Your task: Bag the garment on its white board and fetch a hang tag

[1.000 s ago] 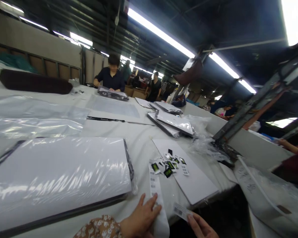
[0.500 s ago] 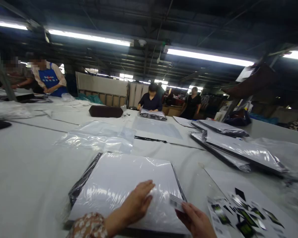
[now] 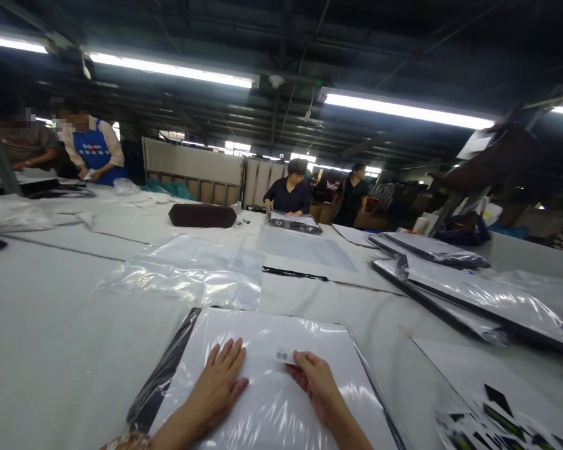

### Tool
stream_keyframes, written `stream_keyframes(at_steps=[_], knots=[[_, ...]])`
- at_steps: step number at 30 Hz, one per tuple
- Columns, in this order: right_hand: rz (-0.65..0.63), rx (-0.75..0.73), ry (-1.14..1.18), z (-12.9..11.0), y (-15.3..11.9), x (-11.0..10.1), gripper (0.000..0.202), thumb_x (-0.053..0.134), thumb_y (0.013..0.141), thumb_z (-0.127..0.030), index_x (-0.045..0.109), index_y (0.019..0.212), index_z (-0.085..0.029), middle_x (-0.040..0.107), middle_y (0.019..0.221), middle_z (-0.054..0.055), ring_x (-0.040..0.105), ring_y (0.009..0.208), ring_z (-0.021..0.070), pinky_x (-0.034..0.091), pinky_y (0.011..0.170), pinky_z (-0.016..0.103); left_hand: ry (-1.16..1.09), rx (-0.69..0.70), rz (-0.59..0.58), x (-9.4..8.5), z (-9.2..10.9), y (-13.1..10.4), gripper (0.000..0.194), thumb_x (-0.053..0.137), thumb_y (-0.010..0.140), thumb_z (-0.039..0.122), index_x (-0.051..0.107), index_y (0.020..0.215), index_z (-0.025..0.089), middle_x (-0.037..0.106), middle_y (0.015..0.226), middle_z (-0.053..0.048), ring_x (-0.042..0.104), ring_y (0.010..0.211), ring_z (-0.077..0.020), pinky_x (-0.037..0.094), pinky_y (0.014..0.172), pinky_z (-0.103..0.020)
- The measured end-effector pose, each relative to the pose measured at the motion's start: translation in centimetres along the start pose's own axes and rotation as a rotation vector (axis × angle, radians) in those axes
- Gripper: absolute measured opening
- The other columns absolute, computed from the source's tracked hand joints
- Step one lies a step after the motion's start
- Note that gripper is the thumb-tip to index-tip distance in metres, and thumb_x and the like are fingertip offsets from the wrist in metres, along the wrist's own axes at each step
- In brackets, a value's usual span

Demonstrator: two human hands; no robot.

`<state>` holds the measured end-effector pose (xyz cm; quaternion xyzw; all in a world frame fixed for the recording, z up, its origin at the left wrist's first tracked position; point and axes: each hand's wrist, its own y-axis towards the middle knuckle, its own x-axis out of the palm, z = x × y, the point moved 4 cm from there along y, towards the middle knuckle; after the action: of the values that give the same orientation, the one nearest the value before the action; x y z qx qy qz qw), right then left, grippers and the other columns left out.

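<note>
In front of me lies a flat package [image 3: 267, 328] in clear plastic, with a white sheet on top and dark material along its edges. My left hand [image 3: 219, 382] rests flat on its left half, fingers stretched out. Over the package's middle, my right hand [image 3: 315, 378] pinches a small white barcode sticker [image 3: 284, 355] between thumb and fingers. The sticker is at or just above the plastic; whether it touches cannot be made out.
Beyond the package lies an empty clear plastic bag [image 3: 187, 269]. Wrapped packages [image 3: 478, 294] are stacked at the right, above a sheet of labels and dark tags [image 3: 502, 419]. A dark brown piece [image 3: 201, 215] lies farther back. A co-worker [image 3: 288, 192] stands across the table.
My right hand has carried the sticker left from the package's right edge to its middle. My left hand has shifted left and now lies flat. The view has turned slightly.
</note>
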<state>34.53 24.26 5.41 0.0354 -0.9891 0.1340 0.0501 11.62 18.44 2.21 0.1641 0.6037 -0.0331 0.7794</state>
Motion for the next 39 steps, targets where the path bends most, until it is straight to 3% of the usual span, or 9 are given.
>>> stream_keyframes(at_steps=[4,7,12,17,23,28,32,36,39], knots=[[0.051,-0.033,-0.237,1.2,0.7,-1.4,0.048,0.076,0.053,-0.061,0.060,0.062,-0.017,0.046,0.052,-0.005,0.042,0.054,0.0105,0.037,0.055,0.026,0.019,0.007,0.020,0.2,0.0,-0.2,0.053,0.036,0.101,0.039,0.032,0.150,0.019,0.026,0.159,-0.009,0.025,0.147,-0.0305,0.027,0.119,-0.058],[0.073,-0.050,-0.371,1.6,1.2,-1.1,0.045,0.070,0.058,-0.062,0.060,0.060,-0.017,0.040,0.048,-0.006,0.036,0.051,0.0108,0.030,0.052,0.026,0.008,-0.019,-0.047,-0.4,0.6,0.1,0.054,0.036,0.100,0.036,0.029,0.152,0.021,0.023,0.160,-0.010,0.022,0.148,-0.0323,0.024,0.119,-0.058],[0.098,-0.086,-0.526,1.2,1.3,-0.5,0.044,0.059,0.067,-0.062,0.062,0.066,-0.017,0.052,0.056,-0.002,0.043,0.055,0.0135,0.033,0.054,0.027,0.042,-0.099,-0.200,-2.5,2.7,1.3,0.076,0.061,0.089,0.029,0.018,0.151,0.043,0.027,0.158,-0.019,0.022,0.144,-0.0450,0.023,0.112,-0.068],[0.114,-0.118,-0.661,0.5,0.9,0.1,0.042,0.053,0.071,-0.058,0.063,0.065,-0.018,0.061,0.063,0.003,0.052,0.061,0.0180,0.038,0.058,0.029,-0.001,-0.113,-0.284,-3.0,3.8,2.0,0.089,0.075,0.078,0.047,0.019,0.147,0.051,0.024,0.158,-0.022,0.014,0.141,-0.0523,0.018,0.110,-0.072],[0.178,-0.195,-0.834,-0.9,-0.1,1.0,0.028,0.056,0.077,-0.041,0.063,0.061,-0.019,0.064,0.065,0.004,0.058,0.067,0.0208,0.040,0.068,0.032,-0.095,-0.115,-0.256,-1.2,3.3,2.0,0.075,0.063,0.078,0.069,0.032,0.143,0.051,0.017,0.160,-0.020,0.006,0.142,-0.0538,0.010,0.110,-0.075],[0.272,-0.304,-0.911,-0.9,-0.6,1.6,0.021,0.060,0.079,-0.030,0.061,0.061,-0.019,0.063,0.075,0.007,0.058,0.075,0.0230,0.041,0.077,0.035,-0.041,-0.149,-0.258,-2.4,3.9,2.0,0.068,0.069,0.079,0.054,0.041,0.141,0.047,0.024,0.159,-0.018,0.014,0.142,-0.0546,0.016,0.107,-0.076],[0.273,-0.390,-0.912,-0.5,-0.7,1.6,0.021,0.063,0.079,-0.029,0.060,0.060,-0.021,0.060,0.075,0.007,0.058,0.076,0.0238,0.042,0.080,0.037,-0.034,-0.140,-0.256,-3.0,4.4,1.8,0.067,0.069,0.080,0.049,0.042,0.141,0.045,0.025,0.159,-0.019,0.016,0.142,-0.0543,0.017,0.105,-0.078],[0.299,-0.433,-0.893,-0.9,-0.5,0.5,0.011,0.067,0.076,-0.030,0.065,0.080,-0.021,0.061,0.078,0.007,0.059,0.079,0.0273,0.046,0.081,0.040,-0.032,-0.145,-0.255,-2.9,4.4,1.6,0.066,0.067,0.081,0.049,0.041,0.142,0.045,0.023,0.159,-0.019,0.014,0.142,-0.0531,0.016,0.106,-0.077],[0.273,-0.476,-0.886,-1.3,-1.2,0.3,0.032,0.059,0.082,-0.030,0.066,0.110,-0.016,0.067,0.096,0.013,0.063,0.091,0.0306,0.049,0.087,0.044,-0.026,-0.160,-0.262,-2.7,4.4,1.6,0.067,0.068,0.081,0.051,0.041,0.143,0.044,0.021,0.159,-0.019,0.012,0.142,-0.0532,0.015,0.108,-0.077]])
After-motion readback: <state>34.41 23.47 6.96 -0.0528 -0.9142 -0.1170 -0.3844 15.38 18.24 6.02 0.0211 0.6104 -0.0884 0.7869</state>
